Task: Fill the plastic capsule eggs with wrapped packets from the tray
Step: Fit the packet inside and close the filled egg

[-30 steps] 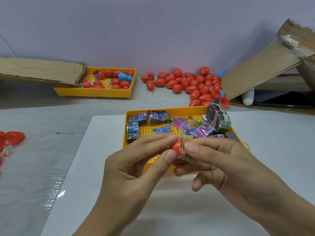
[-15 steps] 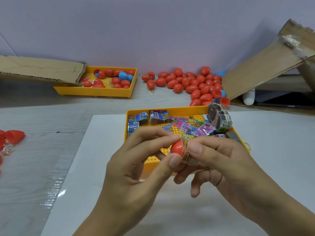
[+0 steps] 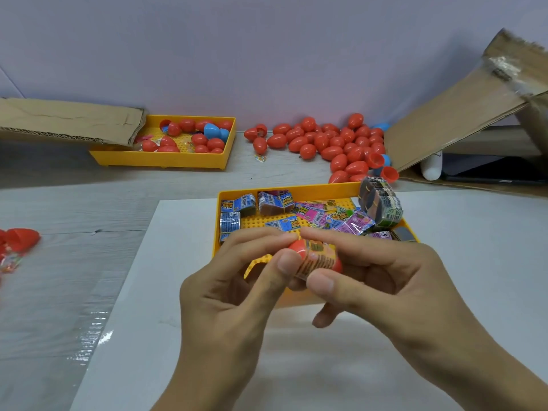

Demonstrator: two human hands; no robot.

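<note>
Over the near end of the yellow tray (image 3: pixel 296 193), my left hand (image 3: pixel 237 292) pinches a red egg half (image 3: pixel 297 247) between thumb and fingers. My right hand (image 3: pixel 376 280) pinches the other red half (image 3: pixel 338 266), mostly hidden by its fingers. A rolled orange wrapped packet (image 3: pixel 318 258) sits between the two halves, partly inside them. The tray holds several blue, pink and green wrapped packets (image 3: pixel 314 215) and a banded bundle of packets (image 3: pixel 381 204) at its far right corner.
A pile of red eggs (image 3: pixel 329 143) lies against the back wall. Another yellow tray (image 3: pixel 166 160) with red and blue eggs stands at the back left under a cardboard flap (image 3: pixel 68 120). A cardboard box (image 3: pixel 462 114) leans at right. Red egg halves (image 3: pixel 20 238) lie far left.
Both hands have shifted slightly toward me and lower with the egg. My right thumb now sits under the packet and the halves are turned so more of the packet shows.
</note>
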